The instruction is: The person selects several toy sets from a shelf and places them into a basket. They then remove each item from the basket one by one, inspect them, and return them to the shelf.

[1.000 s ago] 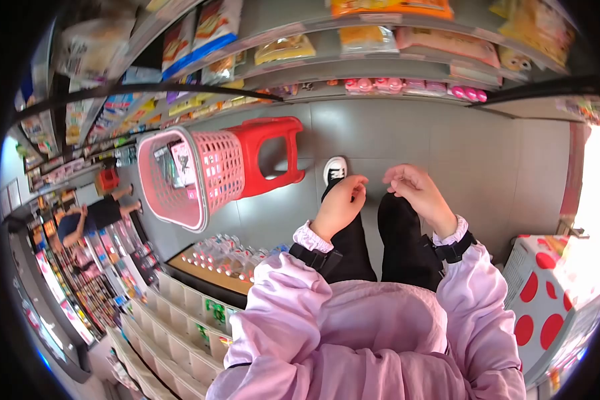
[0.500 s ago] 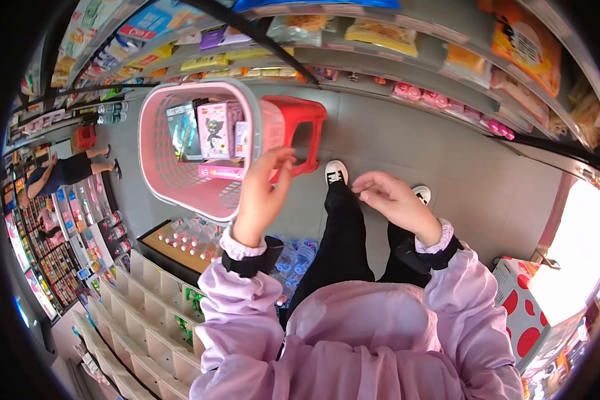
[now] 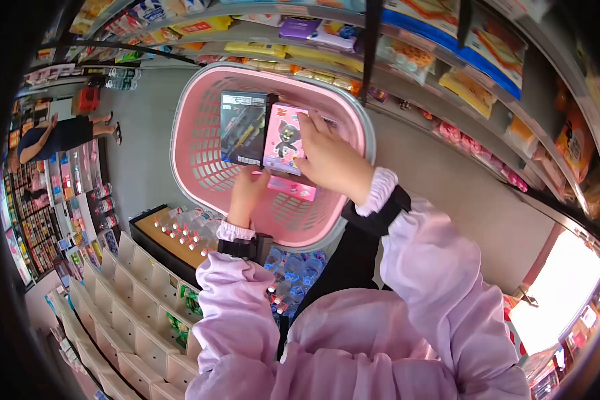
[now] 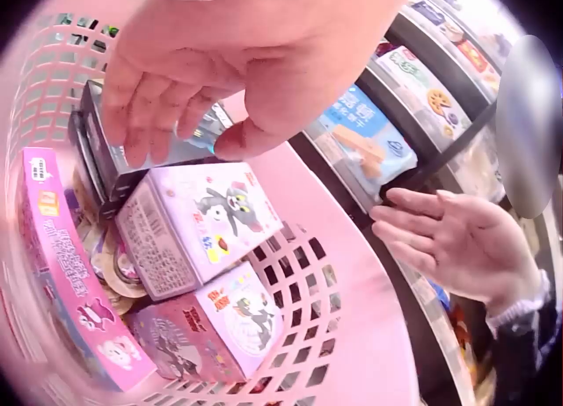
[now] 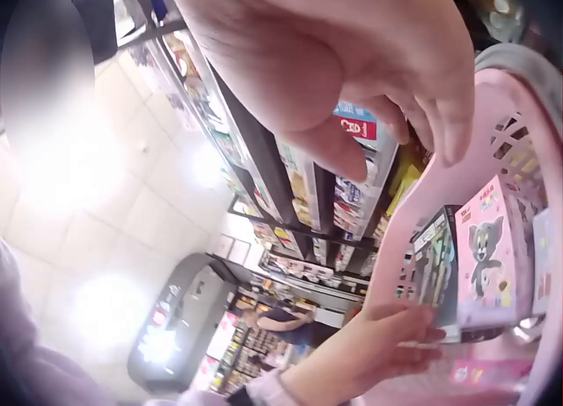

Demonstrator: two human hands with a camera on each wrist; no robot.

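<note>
Work has moved to the pink basket [image 3: 292, 221], where your left hand [image 3: 247, 193] and right hand [image 3: 333, 160], apart and relaxed, have come close to the dark box [image 3: 243, 130] and cat-print box [image 3: 282, 145] inside.

- A pink basket [image 3: 293, 230] with holes in its sides has boxes in it.
- A dark box [image 3: 242, 127] is right beside a pink cat box [image 3: 283, 137].
- A second cat box [image 4: 251, 327] sits on the other side.
- A long, thin pink box [image 4: 84, 283] is near them.
</note>
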